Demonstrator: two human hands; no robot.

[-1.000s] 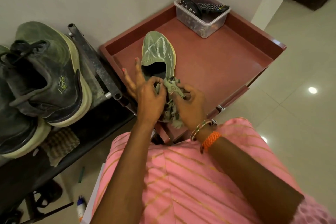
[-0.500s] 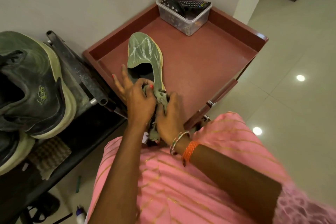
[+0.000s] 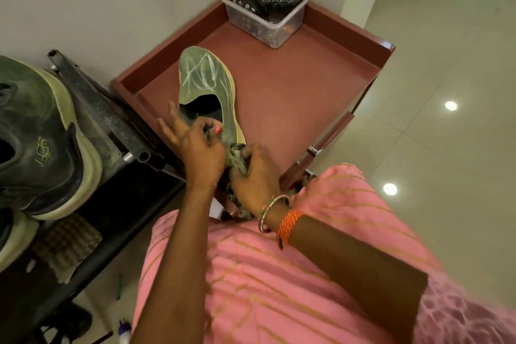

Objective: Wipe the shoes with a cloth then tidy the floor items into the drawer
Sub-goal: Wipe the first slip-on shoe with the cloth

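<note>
Head view: both hands, left (image 3: pixel 201 153) and right (image 3: pixel 255 176), grip a crumpled cloth (image 3: pixel 236 160) against the olive-green shoe (image 3: pixel 206 84)'s heel.

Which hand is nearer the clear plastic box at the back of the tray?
Left. The left hand pinches the green shoe's heel collar, partway toward the box. The right hand holds the cloth behind the heel, farther back.
</note>
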